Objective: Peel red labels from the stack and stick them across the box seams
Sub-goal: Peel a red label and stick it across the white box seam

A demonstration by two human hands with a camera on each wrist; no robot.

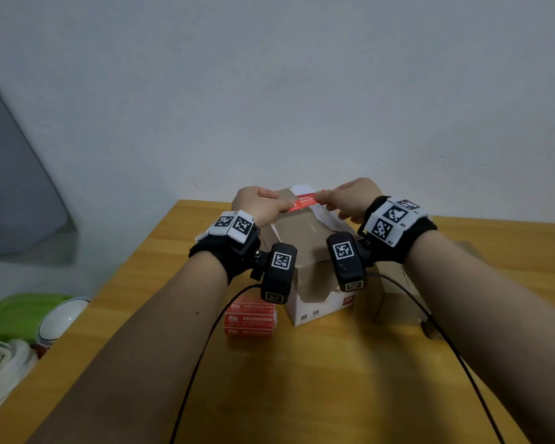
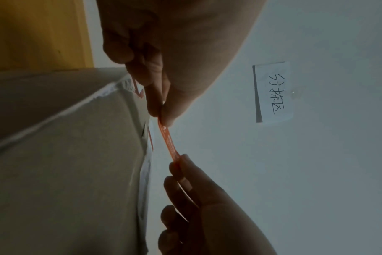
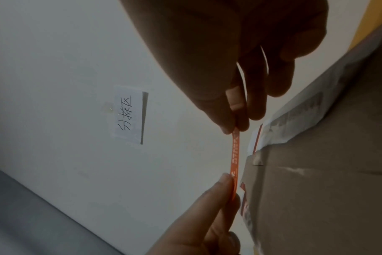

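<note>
Now both hands pinch one red label (image 1: 304, 203) taut between them, left hand (image 1: 259, 203) and right hand (image 1: 353, 197) at opposite ends, just above the box (image 1: 305, 232).

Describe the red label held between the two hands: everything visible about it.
The red label is a narrow, thin strip with small white print. The left hand and right hand each pinch one end, holding it stretched straight and roughly level above the far top edge of the cardboard box. The wrist views show a gap: it is not yet stuck down.
</note>
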